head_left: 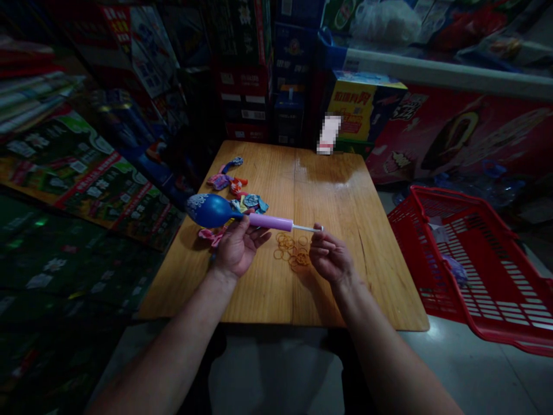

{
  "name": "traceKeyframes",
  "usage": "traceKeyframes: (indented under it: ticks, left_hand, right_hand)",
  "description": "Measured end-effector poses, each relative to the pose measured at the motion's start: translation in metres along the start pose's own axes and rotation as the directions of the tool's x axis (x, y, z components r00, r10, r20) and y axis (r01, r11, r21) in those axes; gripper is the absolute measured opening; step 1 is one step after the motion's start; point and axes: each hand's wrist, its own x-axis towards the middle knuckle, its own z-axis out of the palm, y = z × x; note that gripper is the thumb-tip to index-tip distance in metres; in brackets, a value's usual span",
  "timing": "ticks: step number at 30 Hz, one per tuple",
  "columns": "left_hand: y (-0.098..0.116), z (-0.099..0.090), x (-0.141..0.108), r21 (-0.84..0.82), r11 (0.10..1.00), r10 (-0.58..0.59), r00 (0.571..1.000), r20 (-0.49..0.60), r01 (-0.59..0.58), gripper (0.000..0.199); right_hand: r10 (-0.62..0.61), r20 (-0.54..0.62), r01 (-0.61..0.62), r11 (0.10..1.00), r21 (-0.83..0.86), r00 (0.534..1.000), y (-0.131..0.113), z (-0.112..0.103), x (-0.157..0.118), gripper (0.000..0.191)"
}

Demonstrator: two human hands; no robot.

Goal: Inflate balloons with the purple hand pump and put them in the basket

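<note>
- A blue balloon [211, 210], partly inflated, sits on the end of a lilac hand pump [270, 221], above the table's left half.
- The left hand [237, 248] is palm up and curled around the pump just behind the balloon's neck, holding it.
- The right hand [330, 256] is loosely open and holds nothing, its fingertips [317, 229] just below the end of the pump's drawn-out rod [306, 228].
- In hand: pumping; the extended rod is the part left free to push.
- Rubber bands [290, 251] lie on the table [181, 282], under the hands.
- Flat balloons [228, 182] lie toward the table's far left.
- A red basket [415, 207] stands right of the table; stacked boxes [244, 98] stand beyond it.
</note>
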Motion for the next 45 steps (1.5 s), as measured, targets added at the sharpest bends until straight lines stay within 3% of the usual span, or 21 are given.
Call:
traceKeyframes:
  ticks: [3, 6, 15, 23, 31, 40, 45]
  left_hand:
    - [-0.01, 0.004, -0.008, 0.029, 0.997, -0.074, 0.997, 0.016, 0.074, 0.033]
    - [-0.017, 0.01, -0.012, 0.03, 0.997, -0.07, 0.998, -0.004, 0.07, 0.031]
    - [0.006, 0.001, 0.003, 0.021, 1.0, 0.021, 1.0, -0.004, -0.021, 0.03]
    - [-0.014, 0.009, -0.01, 0.052, 0.996, -0.068, 0.997, 0.031, 0.066, 0.031]
    - [0.003, 0.004, 0.001, 0.053, 0.999, 0.008, 1.0, 0.012, -0.008, 0.027]
    - [-0.017, 0.013, -0.012, 0.066, 0.997, -0.045, 0.999, 0.01, 0.044, 0.03]
    - [-0.005, 0.005, -0.001, 0.042, 0.998, -0.045, 0.999, -0.014, 0.046, 0.028]
  right_hand:
    - [0.055, -0.015, -0.055, 0.998, -0.026, 0.998, 0.014, -0.005, 0.004, 0.022]
    - [0.049, -0.003, -0.049, 0.999, -0.011, 0.999, 0.022, -0.005, 0.007, 0.021]
    - [-0.048, -0.01, 0.048, 0.998, -0.035, 0.999, -0.006, 0.007, -0.003, 0.019]
    - [0.017, -0.078, -0.022, 0.998, -0.053, 0.997, 0.024, 0.002, 0.004, 0.017]
    - [-0.043, 0.006, 0.043, 0.998, -0.052, 0.999, -0.007, 0.006, -0.006, 0.015]
    - [0.022, -0.064, -0.019, 0.999, 0.044, 0.998, 0.025, -0.003, 0.007, 0.019]
    - [0.024, -0.044, -0.025, 1.0, -0.018, 0.999, 0.006, 0.004, 0.001, 0.018]
